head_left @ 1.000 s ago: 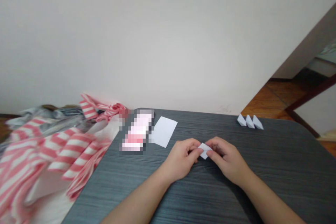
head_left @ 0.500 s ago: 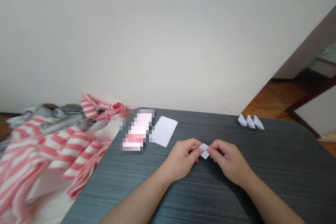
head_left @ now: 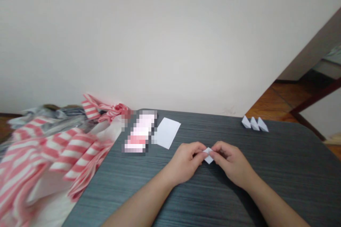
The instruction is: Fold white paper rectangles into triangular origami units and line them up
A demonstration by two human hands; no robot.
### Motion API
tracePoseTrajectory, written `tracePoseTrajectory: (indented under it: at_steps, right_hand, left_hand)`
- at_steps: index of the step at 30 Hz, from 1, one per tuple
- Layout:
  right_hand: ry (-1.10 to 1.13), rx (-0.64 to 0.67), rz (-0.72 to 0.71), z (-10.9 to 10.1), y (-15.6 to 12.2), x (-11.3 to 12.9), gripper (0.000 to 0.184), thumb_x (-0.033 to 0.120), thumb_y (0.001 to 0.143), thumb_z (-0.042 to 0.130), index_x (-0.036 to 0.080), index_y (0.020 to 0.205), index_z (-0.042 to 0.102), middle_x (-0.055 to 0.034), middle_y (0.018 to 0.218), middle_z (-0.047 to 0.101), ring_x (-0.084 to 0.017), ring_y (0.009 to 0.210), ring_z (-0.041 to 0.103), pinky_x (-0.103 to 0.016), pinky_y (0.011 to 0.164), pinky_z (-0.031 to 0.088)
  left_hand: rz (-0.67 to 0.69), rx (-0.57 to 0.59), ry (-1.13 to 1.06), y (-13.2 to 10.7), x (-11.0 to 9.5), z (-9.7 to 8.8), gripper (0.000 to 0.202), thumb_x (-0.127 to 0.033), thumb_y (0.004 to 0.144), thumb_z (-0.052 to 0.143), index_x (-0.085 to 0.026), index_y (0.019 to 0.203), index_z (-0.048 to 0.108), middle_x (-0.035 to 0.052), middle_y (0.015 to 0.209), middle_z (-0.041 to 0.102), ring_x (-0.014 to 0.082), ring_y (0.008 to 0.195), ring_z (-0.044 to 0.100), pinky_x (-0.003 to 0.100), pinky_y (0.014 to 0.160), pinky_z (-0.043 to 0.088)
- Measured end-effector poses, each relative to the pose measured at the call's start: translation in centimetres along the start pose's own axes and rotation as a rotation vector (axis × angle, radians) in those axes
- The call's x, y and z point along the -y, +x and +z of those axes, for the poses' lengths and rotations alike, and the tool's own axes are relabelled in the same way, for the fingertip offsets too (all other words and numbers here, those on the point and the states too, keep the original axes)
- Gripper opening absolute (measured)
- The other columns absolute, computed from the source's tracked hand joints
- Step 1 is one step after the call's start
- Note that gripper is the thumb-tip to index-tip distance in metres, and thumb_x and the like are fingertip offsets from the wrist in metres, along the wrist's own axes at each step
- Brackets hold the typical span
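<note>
A small folded piece of white paper (head_left: pixel 209 156) sits between my two hands, low over the dark grey table (head_left: pixel 279 170). My left hand (head_left: pixel 186 163) pinches its left side with thumb and fingers closed. My right hand (head_left: pixel 231 165) pinches its right side, fingers curled. Most of the paper is hidden by my fingertips.
A flat white paper rectangle (head_left: pixel 168 133) lies beyond my left hand, beside a blurred pink-and-white object (head_left: pixel 140 131). Three folded white paper triangles (head_left: pixel 254 123) stand in a row at the far right edge. Red-and-white striped cloth (head_left: pixel 53 152) is piled left of the table. A wall stands behind.
Both hands have drawn closer over the folded paper, which now shows less between the fingertips. Nothing else has moved.
</note>
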State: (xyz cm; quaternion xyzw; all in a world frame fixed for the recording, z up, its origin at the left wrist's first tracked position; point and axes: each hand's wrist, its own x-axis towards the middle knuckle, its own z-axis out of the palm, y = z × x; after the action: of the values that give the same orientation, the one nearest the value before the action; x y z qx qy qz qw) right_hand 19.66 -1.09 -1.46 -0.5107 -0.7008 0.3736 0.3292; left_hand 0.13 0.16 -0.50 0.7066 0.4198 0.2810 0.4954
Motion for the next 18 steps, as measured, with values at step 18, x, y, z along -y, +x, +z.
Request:
tracePoseTrajectory:
  at_steps: [18]
  right_hand:
    - [0.081,-0.062,0.040,-0.33,-0.09,0.08,0.020,0.030,0.089,0.058,0.020,0.072,0.058,0.0014,0.066,0.059,-0.015,0.064,0.055,-0.026,0.060,0.043]
  left_hand:
    - [0.025,-0.015,0.015,-0.12,-0.70,-0.43,0.029,-0.030,0.094,0.048,-0.015,0.083,0.070,0.0004,0.065,0.063,0.0119,0.060,0.057,0.021,0.058,0.040]
